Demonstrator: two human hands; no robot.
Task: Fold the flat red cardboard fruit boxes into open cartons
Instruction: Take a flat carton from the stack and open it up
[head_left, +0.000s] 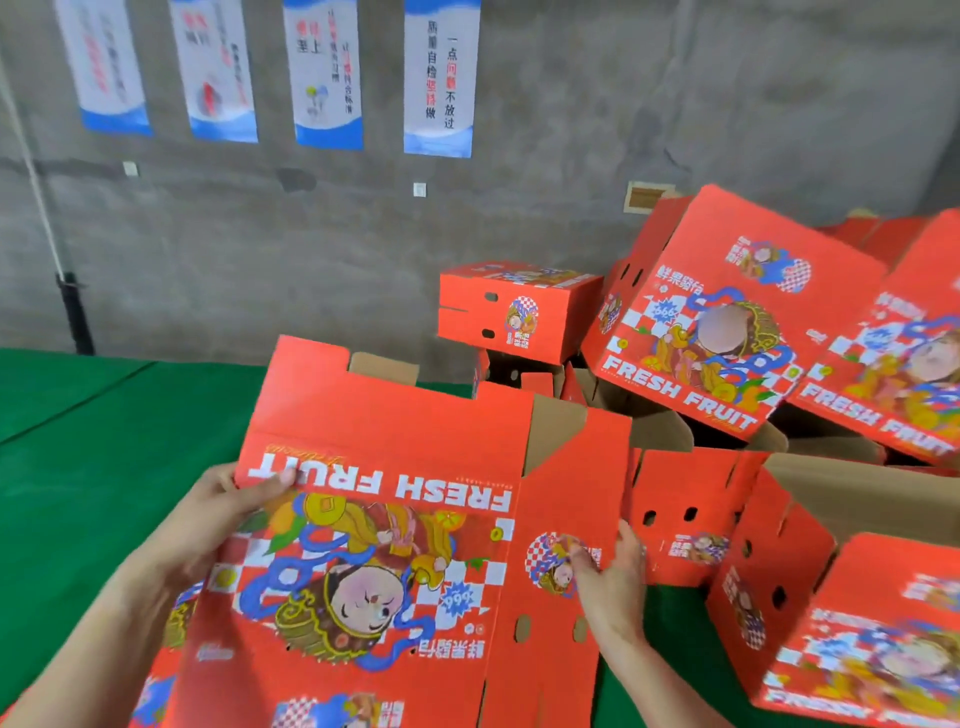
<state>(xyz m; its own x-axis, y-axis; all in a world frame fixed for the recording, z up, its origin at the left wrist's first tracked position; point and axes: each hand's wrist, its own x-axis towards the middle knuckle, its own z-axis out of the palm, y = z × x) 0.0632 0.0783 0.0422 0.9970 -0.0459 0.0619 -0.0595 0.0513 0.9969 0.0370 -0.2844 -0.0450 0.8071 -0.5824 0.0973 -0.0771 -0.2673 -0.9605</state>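
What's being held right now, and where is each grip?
The flat red box: left hand pinches its left edge beside the FRESH FRUIT lettering; right hand grips the side panel's right edge.

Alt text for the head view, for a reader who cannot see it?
Two bare hands hold a flat red FRESH FRUIT cardboard box over a green surface, the left hand gripping its left edge and the right hand its side panel. Folded red cartons lie piled to the right; four posters hang on the grey wall.
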